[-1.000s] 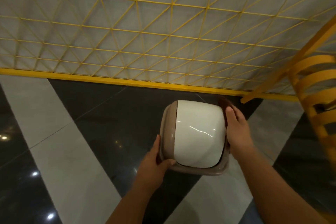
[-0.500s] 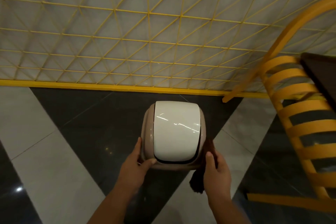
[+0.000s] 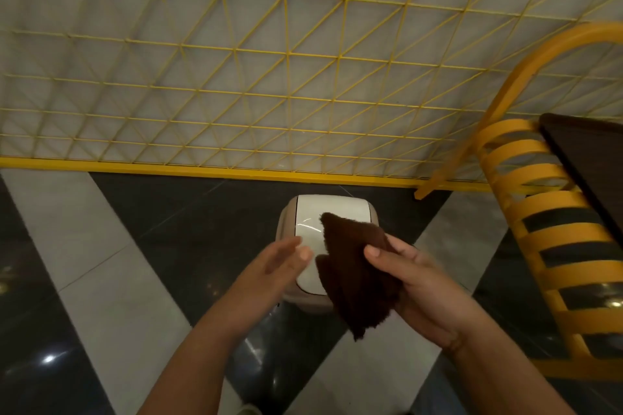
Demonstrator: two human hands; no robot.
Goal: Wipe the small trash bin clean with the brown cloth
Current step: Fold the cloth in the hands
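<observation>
Head view, looking down at the floor. Small trash bin (image 3: 312, 229), beige plastic body with a glossy white swing lid, stands upright on the dark polished floor tiles (image 3: 202, 229), directly ahead of and below both my hands, just short of the yellow base rail (image 3: 202, 172) of the wall. Its lid's long axis runs away from me toward that rail. Brown fluffy cloth (image 3: 354, 273), bunched and folded, is held in front of the bin and hides the right half of the lid; whether it touches the lid I cannot tell.

My right hand (image 3: 418, 283) grasps the cloth, thumb over its top fold and fingers curled beneath. My left hand (image 3: 279, 263) holds nothing; its fingers are straight and relaxed, their tips over the lid's left edge, slightly blurred. Neither hand appears to steady the bin.

Judged from this, the right hand is the one placed to wipe, and the lid is the nearest surface; a stroke along the lid would run away from me. The left hand lies nearest the bin's left side for bracing it.

Surroundings: yellow wire lattice (image 3: 286, 77) on the pale wall behind; yellow slatted metal chair (image 3: 553, 232) and a dark table edge (image 3: 586, 158) to the right, well apart from the bin. Nothing stands between hands and bin.
</observation>
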